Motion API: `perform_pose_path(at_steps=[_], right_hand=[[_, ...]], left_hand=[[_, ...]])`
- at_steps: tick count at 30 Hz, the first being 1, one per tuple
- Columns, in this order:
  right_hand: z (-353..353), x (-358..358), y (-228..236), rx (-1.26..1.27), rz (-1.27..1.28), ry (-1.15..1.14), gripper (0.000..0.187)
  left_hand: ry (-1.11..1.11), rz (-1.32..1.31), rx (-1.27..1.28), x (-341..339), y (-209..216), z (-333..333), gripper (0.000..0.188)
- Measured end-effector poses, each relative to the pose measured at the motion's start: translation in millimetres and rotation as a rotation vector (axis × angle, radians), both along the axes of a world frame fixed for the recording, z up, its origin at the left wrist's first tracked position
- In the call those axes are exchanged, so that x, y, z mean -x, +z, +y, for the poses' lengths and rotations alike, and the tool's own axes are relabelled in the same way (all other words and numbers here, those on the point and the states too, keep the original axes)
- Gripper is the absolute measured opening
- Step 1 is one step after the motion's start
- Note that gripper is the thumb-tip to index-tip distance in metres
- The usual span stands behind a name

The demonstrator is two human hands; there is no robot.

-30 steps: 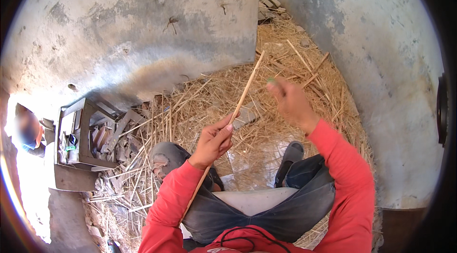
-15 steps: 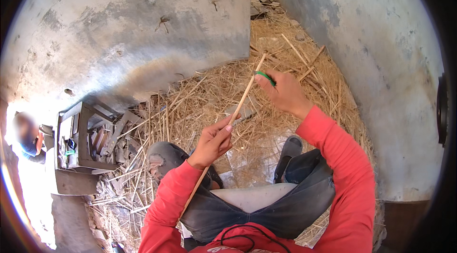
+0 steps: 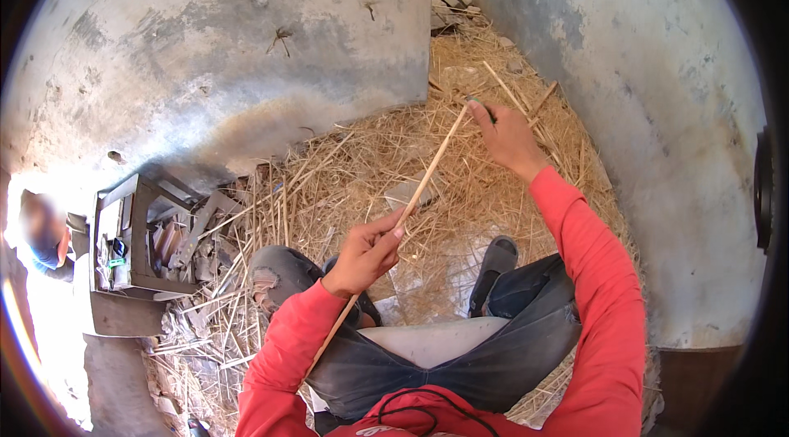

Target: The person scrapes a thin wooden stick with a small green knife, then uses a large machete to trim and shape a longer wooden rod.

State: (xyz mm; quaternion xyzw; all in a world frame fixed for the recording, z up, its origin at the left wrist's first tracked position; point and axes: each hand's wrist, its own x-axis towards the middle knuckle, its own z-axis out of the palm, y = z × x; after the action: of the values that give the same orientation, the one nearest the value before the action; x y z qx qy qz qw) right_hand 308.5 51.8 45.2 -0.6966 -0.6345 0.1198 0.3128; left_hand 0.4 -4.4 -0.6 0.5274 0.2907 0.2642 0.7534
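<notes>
A long, pale wooden stick [image 3: 436, 164] slants from beside my left forearm up toward the far right. My left hand [image 3: 366, 252] is closed around its middle, thumb laid along the top. The stick's lower end runs under my left wrist and past my thigh. At the stick's far tip, my right hand [image 3: 508, 135] is closed around a small tool with a green part [image 3: 472, 99]. Fingers cover most of that tool, so its kind cannot be made out. The tool is at or very near the tip; contact is hard to see.
Straw and shavings [image 3: 353, 162] cover the floor, with loose sticks [image 3: 509, 85] at the far right. A dark wooden frame [image 3: 144, 232] stands at the left beside scrap wood [image 3: 215, 227]. Worn walls [image 3: 649, 133] rise around. A person [image 3: 49, 232] sits far left.
My right hand has moved outward along the stick to its far tip, taking the green tool with it. The stick's far end has tilted slightly right. My left hand keeps its hold.
</notes>
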Motion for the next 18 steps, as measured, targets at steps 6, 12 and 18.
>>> perform_pose_path(at_steps=[6,12,18], right_hand=[[-48.7,63.2,6.0,0.072,-0.098,0.257,0.063],[-13.8,26.3,-6.1,-0.01,0.043,0.067,0.064],[-11.6,-4.7,-0.7,0.055,0.363,-0.013,0.067]], left_hand=[[0.094,-0.063,0.024,3.2,1.1,5.8,0.047],[0.098,0.029,-0.015,8.1,-3.2,-0.8,0.048],[0.137,0.032,-0.069,4.8,-1.0,3.1,0.051]])
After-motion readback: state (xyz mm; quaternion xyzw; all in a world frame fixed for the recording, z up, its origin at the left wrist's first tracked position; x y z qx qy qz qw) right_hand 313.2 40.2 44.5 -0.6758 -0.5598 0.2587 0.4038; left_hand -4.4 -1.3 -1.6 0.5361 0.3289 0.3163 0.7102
